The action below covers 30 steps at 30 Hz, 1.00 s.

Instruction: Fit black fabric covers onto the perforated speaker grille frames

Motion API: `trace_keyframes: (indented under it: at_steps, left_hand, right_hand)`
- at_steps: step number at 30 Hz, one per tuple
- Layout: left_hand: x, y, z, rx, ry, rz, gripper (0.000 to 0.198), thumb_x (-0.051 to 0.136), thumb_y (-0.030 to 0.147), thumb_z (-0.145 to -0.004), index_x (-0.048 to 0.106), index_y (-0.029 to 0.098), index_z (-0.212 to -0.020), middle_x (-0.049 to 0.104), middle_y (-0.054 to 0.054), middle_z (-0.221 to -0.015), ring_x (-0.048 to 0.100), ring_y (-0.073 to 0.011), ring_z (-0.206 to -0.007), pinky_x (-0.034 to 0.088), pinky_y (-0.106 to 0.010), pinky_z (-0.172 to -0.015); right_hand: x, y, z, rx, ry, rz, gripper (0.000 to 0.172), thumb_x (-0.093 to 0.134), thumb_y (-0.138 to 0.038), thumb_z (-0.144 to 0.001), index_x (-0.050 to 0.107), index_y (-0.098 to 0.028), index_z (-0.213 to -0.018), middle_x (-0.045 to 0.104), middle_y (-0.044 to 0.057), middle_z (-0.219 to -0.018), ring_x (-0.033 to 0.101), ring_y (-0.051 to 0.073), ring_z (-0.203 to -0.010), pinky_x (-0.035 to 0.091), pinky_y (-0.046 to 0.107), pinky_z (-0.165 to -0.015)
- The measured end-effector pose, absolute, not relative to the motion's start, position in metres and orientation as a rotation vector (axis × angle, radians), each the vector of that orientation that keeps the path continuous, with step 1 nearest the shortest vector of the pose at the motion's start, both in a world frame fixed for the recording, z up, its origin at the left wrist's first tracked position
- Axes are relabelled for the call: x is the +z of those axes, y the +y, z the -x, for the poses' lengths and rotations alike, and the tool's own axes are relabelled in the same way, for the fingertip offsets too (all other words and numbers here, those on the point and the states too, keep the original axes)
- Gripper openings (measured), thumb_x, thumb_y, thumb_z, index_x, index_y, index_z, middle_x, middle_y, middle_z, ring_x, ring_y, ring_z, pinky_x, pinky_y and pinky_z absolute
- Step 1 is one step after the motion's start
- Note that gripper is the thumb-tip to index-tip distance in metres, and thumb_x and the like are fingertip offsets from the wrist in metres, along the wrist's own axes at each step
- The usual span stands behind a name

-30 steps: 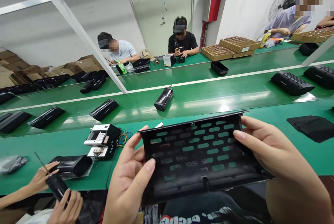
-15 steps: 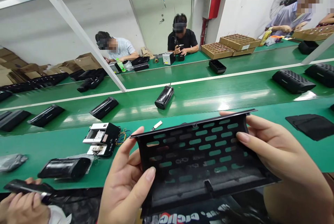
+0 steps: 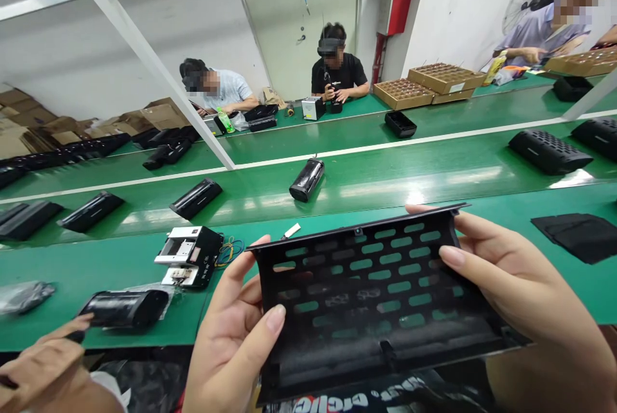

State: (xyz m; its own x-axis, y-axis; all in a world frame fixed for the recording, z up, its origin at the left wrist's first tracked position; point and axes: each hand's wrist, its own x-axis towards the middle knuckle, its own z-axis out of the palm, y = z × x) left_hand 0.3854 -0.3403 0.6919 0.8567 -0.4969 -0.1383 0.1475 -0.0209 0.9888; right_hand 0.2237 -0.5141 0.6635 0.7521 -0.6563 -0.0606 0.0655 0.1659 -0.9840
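Note:
Between my two hands I hold a black plastic housing shell [image 3: 366, 336], its hollow inner side facing me. Rows of rounded slots run through its back wall, and green shows through them. My left hand [image 3: 231, 329] grips the left end, thumb on the inside and fingers behind. At the right end, my right hand [image 3: 511, 278] has its thumb over the inner edge, with the other fingers mostly hidden behind the shell. The shell is tilted and held in the air above the near edge of the green bench [image 3: 255, 233].
A co-worker's hand [image 3: 48, 355] is at lower left beside a glossy black unit [image 3: 125, 308] on plastic film. A black-and-white device [image 3: 187, 257] with wires stands nearby. Black sheets [image 3: 576, 236] lie at right. Black housings [image 3: 307, 180] sit along the green conveyor [image 3: 250, 188]; people work beyond.
My hands keep their hold on the shell, which has barely shifted. The co-worker's hand at lower left has moved toward the glossy unit; the black piece held there earlier is mostly out of sight.

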Motion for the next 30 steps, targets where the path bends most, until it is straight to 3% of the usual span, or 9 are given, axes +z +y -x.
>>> trace_keyframes:
  at_steps: [9,16,30]
  left_hand:
    - [0.692,-0.341,-0.394,-0.673,-0.278,-1.504,0.062,0.067,0.03,-0.06,0.047,0.025,-0.119,0.065,-0.007,-0.094,0.056,-0.0295,-0.098,0.048,-0.041,-0.08]
    - [0.683,-0.344,-0.4,-0.628,-0.309,-1.463,0.061,0.069,0.031,-0.057,0.052,0.023,-0.114,0.066,-0.008,-0.089,0.056,-0.0295,-0.096,0.048,-0.041,-0.08]
    - [0.683,-0.353,-0.396,-0.74,-0.298,-1.414,0.069,0.067,0.029,-0.062,0.04,0.024,-0.124,0.064,-0.007,-0.099,0.058,-0.026,-0.093,0.05,-0.036,-0.076]
  right_hand:
    - [0.668,-0.519,-0.228,-0.475,0.535,1.093,0.054,0.057,-0.031,-0.076,0.04,-0.027,-0.126,0.068,0.004,-0.081,0.065,0.021,-0.075,0.055,0.035,-0.065]
    - [0.666,-0.521,-0.228,-0.458,0.527,1.09,0.059,0.057,-0.031,-0.076,0.034,-0.027,-0.13,0.068,0.004,-0.078,0.065,0.021,-0.07,0.055,0.032,-0.059]
    - [0.656,-0.531,-0.228,-0.477,0.488,1.119,0.041,0.057,-0.031,-0.076,0.049,-0.026,-0.116,0.066,0.004,-0.072,0.065,0.02,-0.066,0.054,0.029,-0.055]
